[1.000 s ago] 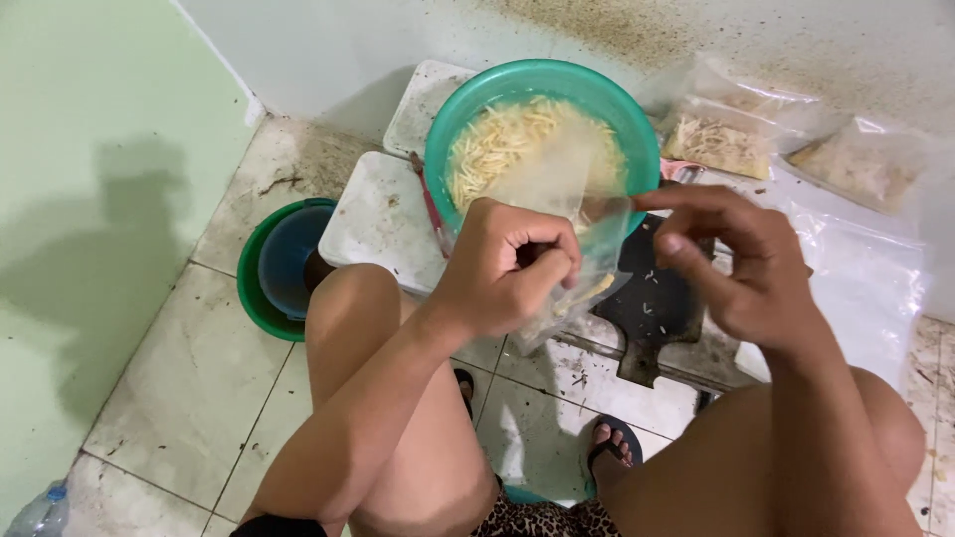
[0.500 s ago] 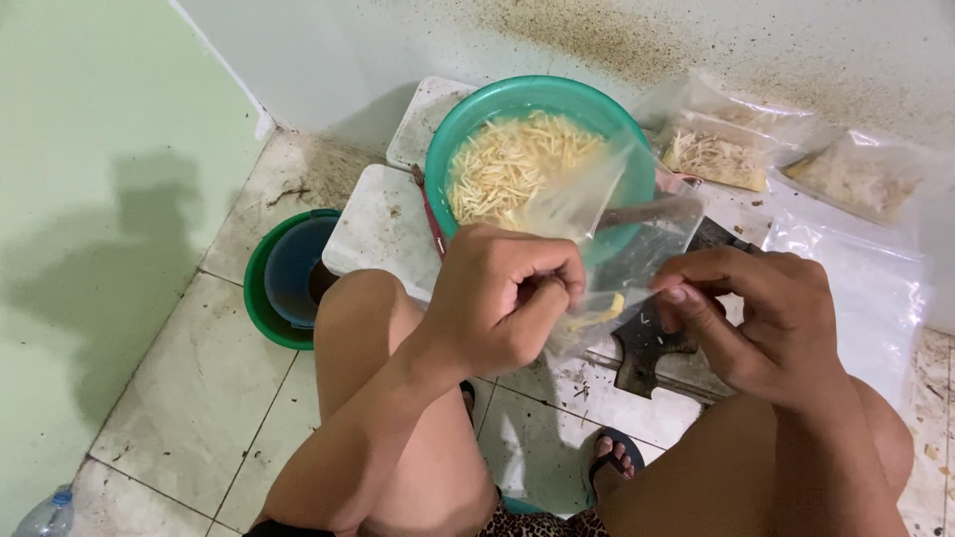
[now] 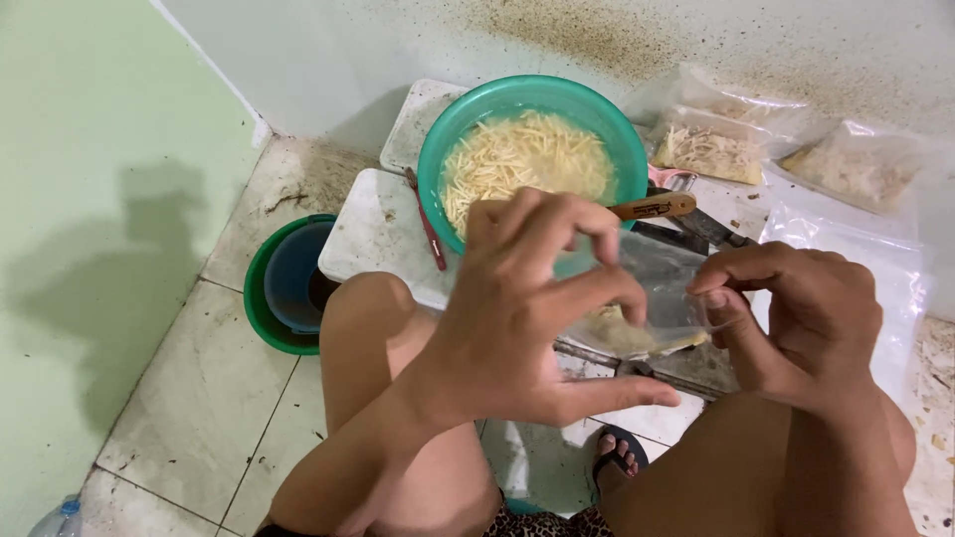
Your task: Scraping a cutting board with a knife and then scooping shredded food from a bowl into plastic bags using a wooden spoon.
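My left hand (image 3: 527,318) and my right hand (image 3: 796,318) both pinch a small clear plastic bag (image 3: 657,298) holding a little pale shredded food at its bottom. The bag hangs between my knees, just in front of a teal bowl (image 3: 448,139) full of pale yellow shredded strips. My left hand's fingers curl over the bag's left edge. On the right edge, my right thumb and fingers grip it. A wooden handle (image 3: 652,207) sticks out behind the bag near the bowl's rim.
The bowl rests on white slabs (image 3: 373,234) on the tiled floor. A red-handled tool (image 3: 426,224) lies left of the bowl. Filled clear bags (image 3: 711,149) lie at the back right by the wall. A green basin holding a blue one (image 3: 288,283) stands left.
The bag has come down from over the bowl to between my knees. Both hands have moved lower and closer together on it.
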